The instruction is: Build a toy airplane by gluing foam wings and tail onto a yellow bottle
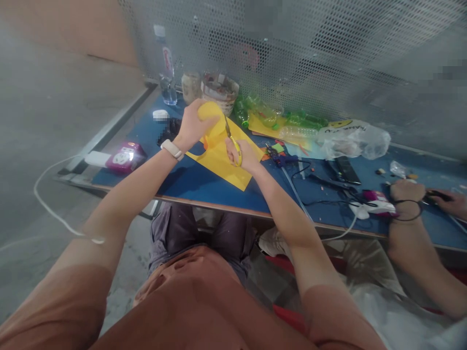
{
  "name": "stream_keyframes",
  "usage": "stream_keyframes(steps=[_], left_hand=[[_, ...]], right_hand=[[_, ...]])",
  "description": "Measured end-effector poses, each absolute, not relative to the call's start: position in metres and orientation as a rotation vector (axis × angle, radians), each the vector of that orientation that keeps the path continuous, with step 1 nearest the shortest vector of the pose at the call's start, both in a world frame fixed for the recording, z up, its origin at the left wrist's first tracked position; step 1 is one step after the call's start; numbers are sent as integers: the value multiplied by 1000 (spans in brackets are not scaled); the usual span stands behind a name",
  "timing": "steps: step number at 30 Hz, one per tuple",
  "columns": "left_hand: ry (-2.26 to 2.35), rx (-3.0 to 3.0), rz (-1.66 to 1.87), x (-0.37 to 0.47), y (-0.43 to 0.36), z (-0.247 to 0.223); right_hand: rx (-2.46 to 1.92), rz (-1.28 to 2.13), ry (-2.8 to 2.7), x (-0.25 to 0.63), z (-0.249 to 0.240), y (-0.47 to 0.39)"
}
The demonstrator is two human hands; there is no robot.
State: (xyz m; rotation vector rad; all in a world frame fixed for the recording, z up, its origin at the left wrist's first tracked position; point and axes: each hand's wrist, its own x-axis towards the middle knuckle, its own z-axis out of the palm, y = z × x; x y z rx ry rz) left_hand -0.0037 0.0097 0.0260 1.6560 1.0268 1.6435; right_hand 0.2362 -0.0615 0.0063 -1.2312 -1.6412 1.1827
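In the head view, the paper (239,167) lies on the table (215,190) at twelve o'clock from the lap, its far-left part lifted and curled. The left hand (193,126) pinches that part, fingers closed; the right hand (242,153), at four o'clock from it, has its fingers closed round the handles of the scissors (238,156). The paper looks light, thin and easily creased: best held lightly by its edge, clear of the blades.
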Motion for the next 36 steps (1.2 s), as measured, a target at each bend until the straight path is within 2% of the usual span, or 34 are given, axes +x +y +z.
stream_keyframes(steps=[13,26,36], left_hand=[[1032,1914,1564,-15,31,4],[1025,1943,1571,-14,31,4],[1008,1959,1590,-9,18,16]], right_hand=[[-1187,1234,-1595,229,14,-67],[-1198,1157,-1633,237,-6,-53],[-1250,1006,-1772,243,2,-56]])
